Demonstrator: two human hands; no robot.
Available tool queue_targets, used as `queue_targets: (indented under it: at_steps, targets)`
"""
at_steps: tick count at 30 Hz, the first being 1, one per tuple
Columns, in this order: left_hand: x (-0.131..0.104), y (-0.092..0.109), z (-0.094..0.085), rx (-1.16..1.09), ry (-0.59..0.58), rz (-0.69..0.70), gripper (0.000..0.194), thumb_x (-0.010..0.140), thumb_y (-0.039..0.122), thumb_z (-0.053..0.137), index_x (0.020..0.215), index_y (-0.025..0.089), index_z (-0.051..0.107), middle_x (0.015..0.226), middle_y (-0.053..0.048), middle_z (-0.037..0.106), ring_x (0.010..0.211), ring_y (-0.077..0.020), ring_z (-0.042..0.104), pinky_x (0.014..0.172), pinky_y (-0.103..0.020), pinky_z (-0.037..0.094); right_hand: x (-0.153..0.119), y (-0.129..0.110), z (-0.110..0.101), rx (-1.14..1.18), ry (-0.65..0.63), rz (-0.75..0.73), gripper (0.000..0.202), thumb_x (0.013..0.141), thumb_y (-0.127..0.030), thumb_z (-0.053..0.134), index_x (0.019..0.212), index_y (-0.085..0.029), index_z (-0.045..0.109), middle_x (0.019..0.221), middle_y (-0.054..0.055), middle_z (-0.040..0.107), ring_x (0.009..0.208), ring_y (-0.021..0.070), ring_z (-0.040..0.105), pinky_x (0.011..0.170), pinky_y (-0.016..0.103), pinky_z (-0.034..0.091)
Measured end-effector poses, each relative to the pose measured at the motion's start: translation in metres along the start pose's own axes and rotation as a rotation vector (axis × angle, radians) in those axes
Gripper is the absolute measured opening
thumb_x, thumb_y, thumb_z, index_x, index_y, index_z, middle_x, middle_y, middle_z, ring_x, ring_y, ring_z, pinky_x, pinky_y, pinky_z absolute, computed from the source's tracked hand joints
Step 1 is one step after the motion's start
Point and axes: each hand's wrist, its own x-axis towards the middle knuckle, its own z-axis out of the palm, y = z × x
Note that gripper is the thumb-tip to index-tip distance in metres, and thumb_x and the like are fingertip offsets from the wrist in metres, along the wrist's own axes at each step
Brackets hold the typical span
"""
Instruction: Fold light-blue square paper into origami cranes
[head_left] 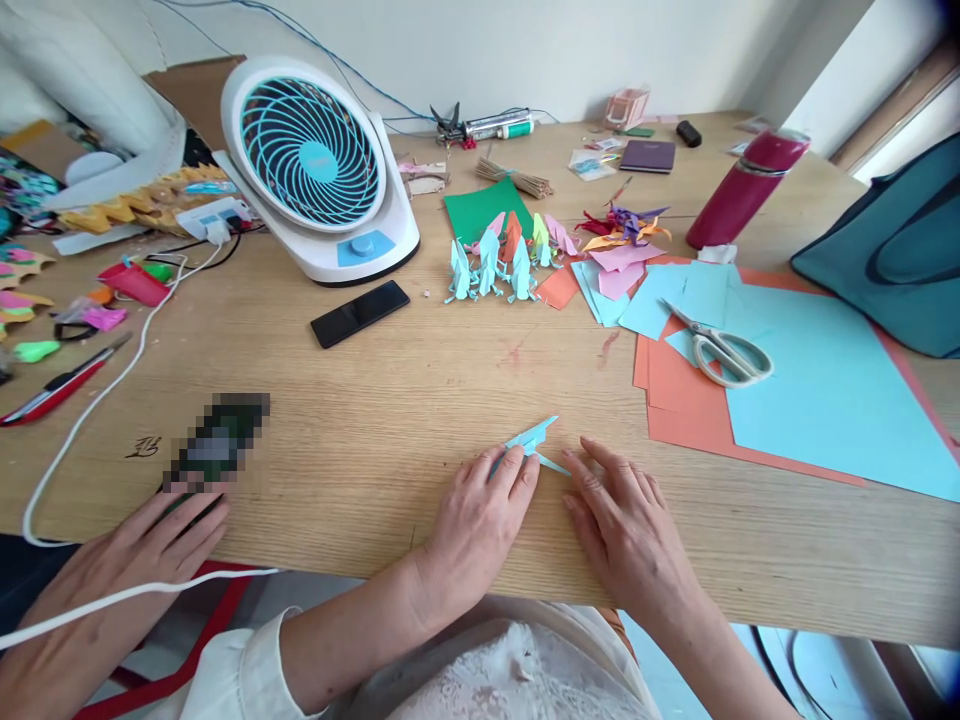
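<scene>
A small folded light-blue paper piece lies on the wooden table, with thin points sticking out at its upper right and lower right. My left hand presses its fingertips on the left part of this piece, pinning it down. To the right, my right hand rests on the table with fingers apart, the index fingertip beside the lower point. Nothing shows in its grasp. Beyond both hands stand several folded paper figures in light blue, pink, orange and yellow-green.
Scissors lie on blue and orange sheets at right, near a magenta bottle and teal bag. A fan and black phone are beyond. At left, another person's hand touches a blurred device.
</scene>
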Motion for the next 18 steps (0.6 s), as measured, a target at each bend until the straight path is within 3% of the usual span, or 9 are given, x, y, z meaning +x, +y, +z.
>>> queue_targets:
  at_steps: [5, 12, 16, 18]
  targets:
    - [0.005, -0.011, 0.004, -0.131, 0.105, -0.009, 0.026, 0.097, 0.014, 0.046, 0.121, 0.018, 0.056, 0.123, -0.009, 0.062, 0.107, -0.0240, 0.061, 0.090, -0.040, 0.054, 0.001, -0.001, 0.000, 0.024, 0.002, -0.008, 0.036, 0.100, -0.024, 0.045, 0.134, -0.018, 0.055, 0.136, 0.018, 0.053, 0.108, 0.0299, 0.057, 0.088, 0.047, 0.049]
    - [0.012, -0.021, -0.002, -0.331, 0.140, -0.068, 0.010, 0.093, 0.014, 0.055, 0.101, 0.020, 0.052, 0.113, -0.006, 0.061, 0.104, -0.0230, 0.061, 0.090, -0.039, 0.053, -0.001, -0.003, -0.009, 0.051, 0.114, -0.039, 0.043, 0.097, -0.015, 0.050, 0.140, -0.017, 0.048, 0.136, 0.018, 0.054, 0.107, 0.0301, 0.057, 0.087, 0.048, 0.048]
    - [0.006, -0.025, -0.007, -0.380, 0.214, -0.094, 0.006, 0.095, 0.015, 0.050, 0.099, 0.020, 0.050, 0.109, -0.006, 0.061, 0.101, -0.0215, 0.060, 0.088, -0.036, 0.051, -0.001, -0.022, -0.016, 0.162, 0.209, -0.085, 0.056, 0.092, -0.008, 0.054, 0.146, -0.021, 0.044, 0.132, 0.017, 0.057, 0.104, 0.0289, 0.058, 0.083, 0.045, 0.047]
    - [0.002, -0.028, -0.009, -0.396, 0.255, -0.110, 0.005, 0.096, 0.015, 0.048, 0.097, 0.020, 0.049, 0.105, -0.005, 0.061, 0.098, -0.0208, 0.060, 0.086, -0.035, 0.051, 0.002, -0.037, -0.016, 0.278, 0.185, -0.140, 0.061, 0.092, -0.006, 0.054, 0.149, -0.021, 0.040, 0.128, 0.016, 0.059, 0.102, 0.0269, 0.059, 0.082, 0.042, 0.048]
